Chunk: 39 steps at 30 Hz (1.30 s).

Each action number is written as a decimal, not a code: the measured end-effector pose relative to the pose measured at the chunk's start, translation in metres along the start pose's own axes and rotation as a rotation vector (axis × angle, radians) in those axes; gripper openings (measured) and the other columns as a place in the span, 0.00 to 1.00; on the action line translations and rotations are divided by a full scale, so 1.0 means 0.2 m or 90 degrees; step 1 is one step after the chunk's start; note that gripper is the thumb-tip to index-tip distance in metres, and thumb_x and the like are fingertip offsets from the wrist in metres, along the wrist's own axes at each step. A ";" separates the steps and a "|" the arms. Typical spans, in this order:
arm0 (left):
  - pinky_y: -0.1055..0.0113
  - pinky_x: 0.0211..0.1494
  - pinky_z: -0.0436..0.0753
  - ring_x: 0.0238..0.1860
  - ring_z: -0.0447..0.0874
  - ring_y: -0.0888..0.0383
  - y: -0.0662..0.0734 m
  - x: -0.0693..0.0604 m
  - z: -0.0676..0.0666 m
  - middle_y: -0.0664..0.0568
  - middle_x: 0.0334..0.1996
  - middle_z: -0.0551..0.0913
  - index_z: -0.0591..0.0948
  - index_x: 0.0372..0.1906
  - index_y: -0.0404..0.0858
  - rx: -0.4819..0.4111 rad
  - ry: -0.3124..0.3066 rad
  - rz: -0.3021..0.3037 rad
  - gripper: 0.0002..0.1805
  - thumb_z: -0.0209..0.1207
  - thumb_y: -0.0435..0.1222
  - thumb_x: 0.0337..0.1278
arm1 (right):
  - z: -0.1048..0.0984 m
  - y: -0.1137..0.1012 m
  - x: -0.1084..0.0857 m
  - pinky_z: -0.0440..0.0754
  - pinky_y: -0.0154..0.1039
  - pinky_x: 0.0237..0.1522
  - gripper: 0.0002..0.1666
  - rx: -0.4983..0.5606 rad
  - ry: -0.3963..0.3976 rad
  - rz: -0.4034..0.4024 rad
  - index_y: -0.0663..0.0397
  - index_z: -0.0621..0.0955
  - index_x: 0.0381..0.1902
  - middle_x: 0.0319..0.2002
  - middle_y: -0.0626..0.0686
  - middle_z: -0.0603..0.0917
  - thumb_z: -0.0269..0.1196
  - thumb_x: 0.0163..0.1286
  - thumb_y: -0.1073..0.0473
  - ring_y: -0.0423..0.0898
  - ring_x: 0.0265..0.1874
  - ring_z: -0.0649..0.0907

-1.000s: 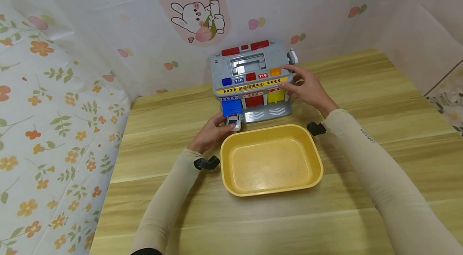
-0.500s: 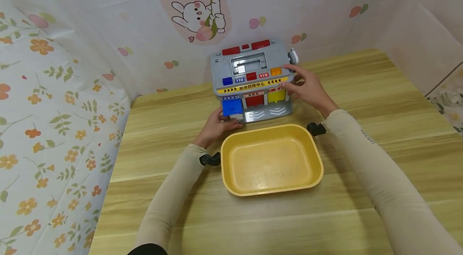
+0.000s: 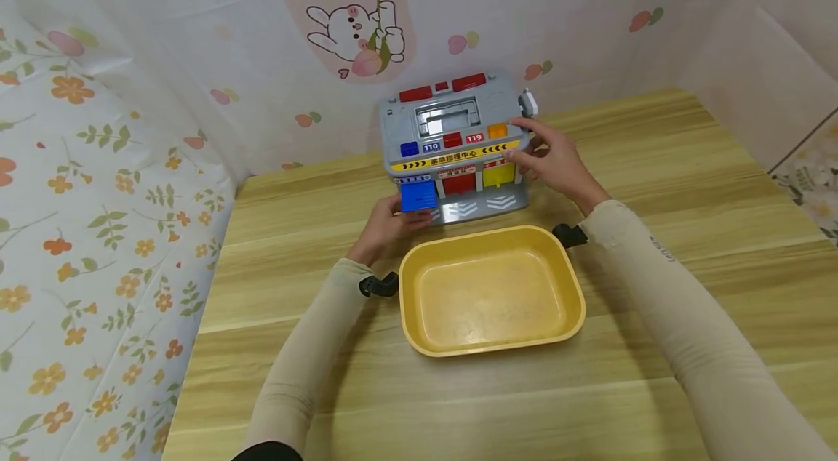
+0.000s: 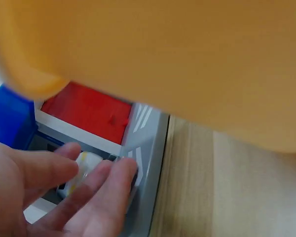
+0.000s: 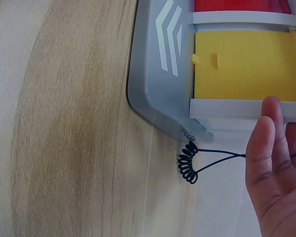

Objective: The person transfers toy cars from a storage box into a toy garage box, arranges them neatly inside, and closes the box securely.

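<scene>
A grey toy garage (image 3: 452, 145) has a raised blue door (image 3: 419, 196), a red door (image 3: 460, 183) and a yellow door (image 3: 499, 175). At the blue doorway my left hand (image 3: 385, 226) has its thumb and fingers about a small white toy car (image 4: 88, 164), seen partly between them in the left wrist view. The raised door hides the car in the head view. My right hand (image 3: 555, 164) holds the garage's right front corner, thumb on the yellow strip and index finger on the roof edge. Below the yellow door, that hand's fingers (image 5: 272, 133) show in the right wrist view.
A yellow plastic tub (image 3: 491, 350) stands on the wooden table (image 3: 281, 265) just in front of the garage, between my forearms. A coiled black cord (image 5: 188, 164) hangs at the garage's right side. A printed curtain (image 3: 249, 32) closes off the back.
My left hand has moved the toy car from in front of the garage into the doorway under the blue door, out of the head view. The right hand stays on the garage corner.
</scene>
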<state>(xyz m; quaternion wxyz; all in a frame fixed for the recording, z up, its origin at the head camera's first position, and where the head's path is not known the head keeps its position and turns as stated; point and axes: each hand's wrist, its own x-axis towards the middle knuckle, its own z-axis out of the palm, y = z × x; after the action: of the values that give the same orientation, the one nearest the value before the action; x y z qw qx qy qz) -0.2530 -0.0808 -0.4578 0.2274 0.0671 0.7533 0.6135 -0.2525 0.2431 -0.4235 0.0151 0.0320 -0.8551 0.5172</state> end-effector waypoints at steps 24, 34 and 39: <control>0.48 0.65 0.81 0.63 0.79 0.38 0.01 -0.08 -0.11 0.36 0.66 0.77 0.74 0.68 0.31 0.062 -0.034 0.092 0.21 0.50 0.32 0.75 | 0.01 -0.01 0.00 0.86 0.33 0.35 0.35 -0.001 0.005 -0.001 0.28 0.68 0.73 0.49 0.56 0.76 0.64 0.71 0.43 0.53 0.38 0.83; 0.57 0.59 0.86 0.58 0.85 0.48 0.04 -0.13 -0.20 0.40 0.58 0.82 0.78 0.57 0.32 0.021 0.046 0.097 0.15 0.49 0.35 0.77 | 0.01 0.00 0.00 0.85 0.31 0.34 0.36 0.001 0.003 0.006 0.29 0.67 0.74 0.50 0.56 0.76 0.64 0.71 0.44 0.52 0.38 0.81; 0.73 0.45 0.85 0.46 0.86 0.63 0.06 -0.13 -0.21 0.43 0.49 0.84 0.79 0.52 0.29 -0.003 0.175 0.157 0.13 0.50 0.33 0.76 | 0.01 0.01 0.00 0.85 0.30 0.34 0.37 0.002 0.000 0.008 0.29 0.66 0.74 0.51 0.57 0.75 0.63 0.70 0.42 0.53 0.39 0.81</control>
<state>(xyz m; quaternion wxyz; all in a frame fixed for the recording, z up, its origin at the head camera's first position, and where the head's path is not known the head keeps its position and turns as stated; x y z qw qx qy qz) -0.2510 -0.1256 -0.4337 0.0458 0.0740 0.7620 0.6417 -0.2533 0.2414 -0.4265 0.0118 0.0268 -0.8544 0.5189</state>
